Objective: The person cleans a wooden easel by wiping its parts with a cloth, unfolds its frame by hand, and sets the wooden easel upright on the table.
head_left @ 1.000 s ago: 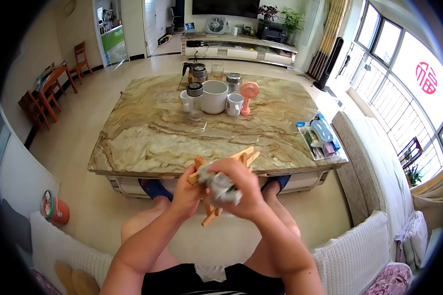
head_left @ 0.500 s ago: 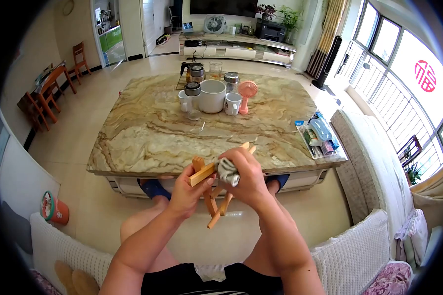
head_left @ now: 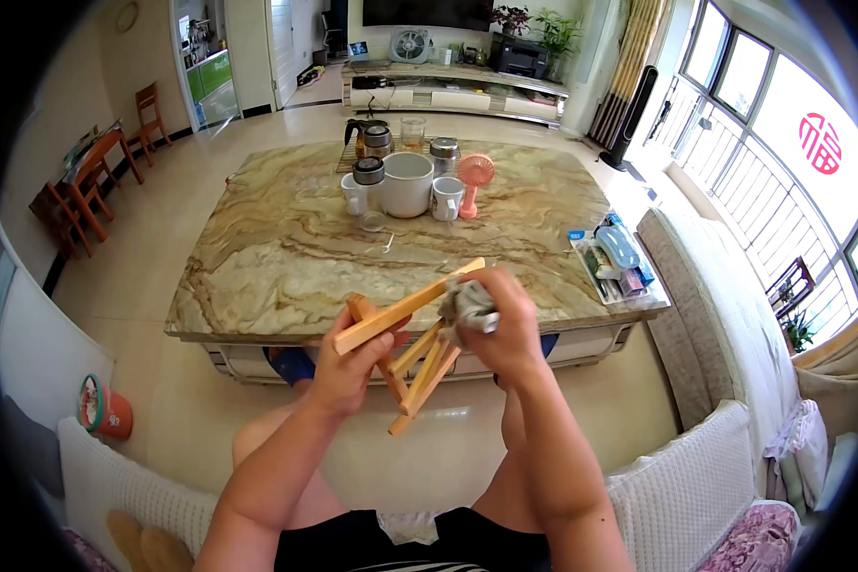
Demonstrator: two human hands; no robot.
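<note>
A wooden frame of crossed bars [head_left: 391,319] hangs tilted over the near edge of the marble-topped table [head_left: 286,276]. My left hand [head_left: 348,367] is closed round its left end, with the thumb along a bar. My right hand [head_left: 505,324] is closed on a crumpled grey-white cloth [head_left: 469,310], which touches the frame near its right end. The fingertips under the cloth are hidden. Several bars cross below the long upper bar, between my two hands.
On the table stand a white pot [head_left: 407,186], mugs, jars and a pink fan [head_left: 474,176]. Packaged items [head_left: 618,262] lie at its right edge. An orange bin [head_left: 110,408] is on the floor at left. My knees are below the frame.
My right hand and the cloth have moved right, away from my left hand. My left hand has shifted slightly left, and more of the wooden frame shows between them.
</note>
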